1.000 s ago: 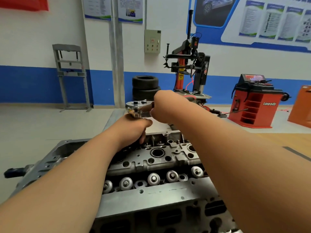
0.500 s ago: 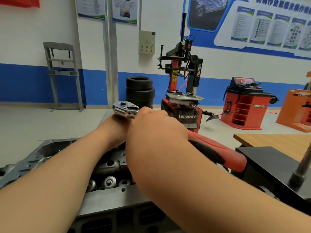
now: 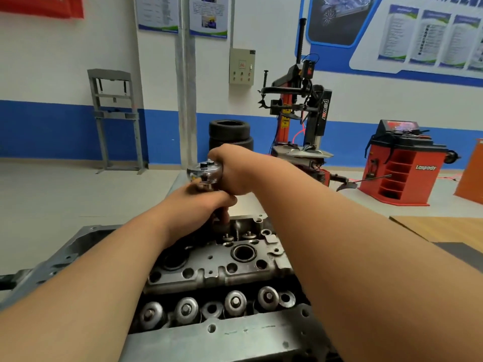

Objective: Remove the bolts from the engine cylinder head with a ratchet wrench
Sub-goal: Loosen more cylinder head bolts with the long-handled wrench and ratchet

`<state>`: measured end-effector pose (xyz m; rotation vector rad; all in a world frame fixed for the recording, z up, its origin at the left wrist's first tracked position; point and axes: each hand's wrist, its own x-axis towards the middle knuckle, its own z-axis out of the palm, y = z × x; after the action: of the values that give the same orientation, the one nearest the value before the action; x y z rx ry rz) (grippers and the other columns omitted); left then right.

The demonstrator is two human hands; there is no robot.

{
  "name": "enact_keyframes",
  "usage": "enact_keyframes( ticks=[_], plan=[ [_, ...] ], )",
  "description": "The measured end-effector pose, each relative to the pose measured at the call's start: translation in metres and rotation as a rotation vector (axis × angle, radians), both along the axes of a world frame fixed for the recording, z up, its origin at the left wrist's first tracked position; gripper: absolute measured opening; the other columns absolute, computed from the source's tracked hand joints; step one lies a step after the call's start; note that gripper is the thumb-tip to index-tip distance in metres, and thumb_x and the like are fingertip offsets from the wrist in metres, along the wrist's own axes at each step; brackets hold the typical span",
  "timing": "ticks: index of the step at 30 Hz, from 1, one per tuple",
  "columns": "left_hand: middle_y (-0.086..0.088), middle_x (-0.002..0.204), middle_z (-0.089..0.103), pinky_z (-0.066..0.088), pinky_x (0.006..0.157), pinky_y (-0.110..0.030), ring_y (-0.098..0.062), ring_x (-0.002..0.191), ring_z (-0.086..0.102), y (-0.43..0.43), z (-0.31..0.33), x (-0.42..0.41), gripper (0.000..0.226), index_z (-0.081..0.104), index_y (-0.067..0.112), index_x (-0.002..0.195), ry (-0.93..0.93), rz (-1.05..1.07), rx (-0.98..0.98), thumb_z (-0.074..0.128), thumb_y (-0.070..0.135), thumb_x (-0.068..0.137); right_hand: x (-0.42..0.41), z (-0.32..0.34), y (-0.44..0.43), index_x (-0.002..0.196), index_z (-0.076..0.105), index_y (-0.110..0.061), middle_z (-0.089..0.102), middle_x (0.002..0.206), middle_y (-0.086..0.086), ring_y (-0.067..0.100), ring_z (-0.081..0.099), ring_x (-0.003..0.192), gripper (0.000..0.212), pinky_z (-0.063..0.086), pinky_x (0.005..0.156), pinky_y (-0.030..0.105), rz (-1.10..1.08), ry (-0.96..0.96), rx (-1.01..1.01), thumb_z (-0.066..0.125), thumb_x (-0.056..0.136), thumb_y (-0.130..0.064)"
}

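— Where are my hands?

— Both are stretched out ahead of me, over the far end of the engine cylinder head (image 3: 235, 259). My left hand (image 3: 198, 205) is curled round the upright extension bar (image 3: 221, 216), directly under the chrome head of the ratchet wrench (image 3: 205, 172). My right hand (image 3: 235, 171), just above and beyond the left, is wrapped round the wrench's handle and hides it.

— And the working end?

— The bar drops from beneath my left hand to the cylinder head's far edge. Its tip is too blurred to make out. Nearer me than the hands is a row of round valve spring caps (image 3: 235, 301). Beyond the hands are stacked tyres (image 3: 230, 134) and a tyre changer (image 3: 300, 113).
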<state>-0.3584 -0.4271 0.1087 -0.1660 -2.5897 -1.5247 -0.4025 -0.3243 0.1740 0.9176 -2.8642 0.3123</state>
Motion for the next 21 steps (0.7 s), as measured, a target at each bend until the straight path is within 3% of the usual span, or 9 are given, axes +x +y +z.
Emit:
enact_keyframes(
  ticks=[2, 4, 9, 10, 12, 14, 16, 18, 21],
  plan=[
    [-0.006, 0.074, 0.073, 0.047, 0.077, -0.035, -0.014, 0.069, 0.065, 0.000, 0.000, -0.002, 0.026, 0.070, 0.015, 0.063, -0.026, -0.033, 0.011, 0.060, 0.031, 0.081, -0.001, -0.004, 0.000, 0.120, 0.054, -0.008, 0.056, 0.116, 0.011, 0.028, 0.049, 0.109, 0.030, 0.042, 0.097, 0.037, 0.010, -0.026, -0.058, 0.053, 0.091, -0.015],
    [-0.004, 0.062, 0.069, 0.047, 0.081, -0.038, -0.014, 0.064, 0.062, 0.001, 0.000, -0.003, 0.041, 0.065, 0.018, 0.048, -0.027, -0.020, -0.045, 0.054, 0.024, 0.088, 0.002, -0.006, 0.001, 0.129, 0.048, -0.009, 0.051, 0.123, 0.012, 0.027, 0.045, 0.113, 0.039, 0.037, 0.101, 0.035, 0.000, -0.033, -0.086, 0.054, 0.091, -0.015],
    [-0.002, 0.044, 0.056, 0.042, 0.097, -0.050, -0.021, 0.065, 0.058, 0.006, 0.001, 0.005, 0.054, 0.049, 0.019, 0.034, 0.000, 0.055, -0.116, 0.050, 0.019, 0.089, 0.010, -0.006, -0.002, 0.121, 0.053, -0.019, 0.043, 0.128, 0.011, 0.027, 0.044, 0.114, 0.030, 0.033, 0.107, 0.042, -0.117, -0.010, -0.022, 0.055, 0.091, -0.015],
    [-0.003, 0.043, 0.056, 0.041, 0.098, -0.052, -0.025, 0.068, 0.059, 0.007, 0.002, 0.007, 0.054, 0.048, 0.019, 0.034, -0.002, 0.051, -0.119, 0.050, 0.020, 0.088, 0.011, -0.008, 0.000, 0.116, 0.054, -0.022, 0.040, 0.128, 0.010, 0.027, 0.045, 0.111, 0.025, 0.035, 0.104, 0.043, -0.148, 0.003, -0.021, 0.054, 0.092, -0.014],
    [-0.002, 0.043, 0.055, 0.041, 0.098, -0.054, -0.027, 0.067, 0.056, 0.010, 0.004, 0.010, 0.053, 0.045, 0.020, 0.033, -0.008, 0.043, -0.137, 0.050, 0.023, 0.086, 0.015, -0.014, 0.007, 0.116, 0.049, -0.019, 0.036, 0.124, 0.009, 0.025, 0.046, 0.090, 0.027, 0.044, 0.082, 0.038, -0.216, -0.014, -0.130, 0.056, 0.090, -0.016],
    [0.000, 0.042, 0.054, 0.042, 0.096, -0.051, -0.020, 0.061, 0.051, 0.012, 0.006, 0.011, 0.055, 0.045, 0.020, 0.033, -0.010, 0.067, -0.168, 0.048, 0.023, 0.088, 0.025, -0.018, 0.018, 0.119, 0.041, -0.011, 0.035, 0.116, 0.008, 0.023, 0.042, 0.078, 0.038, 0.040, 0.067, 0.036, -0.292, -0.001, -0.185, 0.059, 0.087, -0.019],
    [0.001, 0.042, 0.054, 0.045, 0.083, -0.045, -0.014, 0.054, 0.050, 0.014, 0.006, 0.011, 0.058, 0.047, 0.018, 0.032, -0.014, 0.099, -0.173, 0.048, 0.023, 0.090, 0.039, -0.019, 0.030, 0.118, 0.037, -0.011, 0.035, 0.110, 0.009, 0.024, 0.041, 0.073, 0.042, 0.036, 0.060, 0.036, -0.353, 0.032, -0.102, 0.061, 0.086, -0.023],
    [0.000, 0.042, 0.054, 0.039, 0.068, -0.033, -0.010, 0.044, 0.047, 0.016, 0.005, 0.011, 0.058, 0.049, 0.017, 0.034, -0.006, 0.116, -0.171, 0.050, 0.024, 0.092, 0.059, -0.018, 0.042, 0.122, 0.035, -0.012, 0.035, 0.107, 0.010, 0.023, 0.039, 0.070, 0.048, 0.034, 0.054, 0.034, -0.387, 0.079, 0.007, 0.063, 0.085, -0.023],
    [-0.006, 0.049, 0.058, 0.040, 0.067, -0.035, -0.017, 0.053, 0.049, 0.017, 0.004, 0.014, 0.047, 0.056, 0.009, 0.046, 0.004, 0.094, -0.165, 0.050, 0.022, 0.091, 0.092, -0.019, 0.053, 0.129, 0.032, -0.010, 0.033, 0.099, 0.011, 0.024, 0.039, 0.070, 0.051, 0.032, 0.046, 0.033, -0.367, 0.116, 0.094, 0.058, 0.087, -0.017]
  ],
)
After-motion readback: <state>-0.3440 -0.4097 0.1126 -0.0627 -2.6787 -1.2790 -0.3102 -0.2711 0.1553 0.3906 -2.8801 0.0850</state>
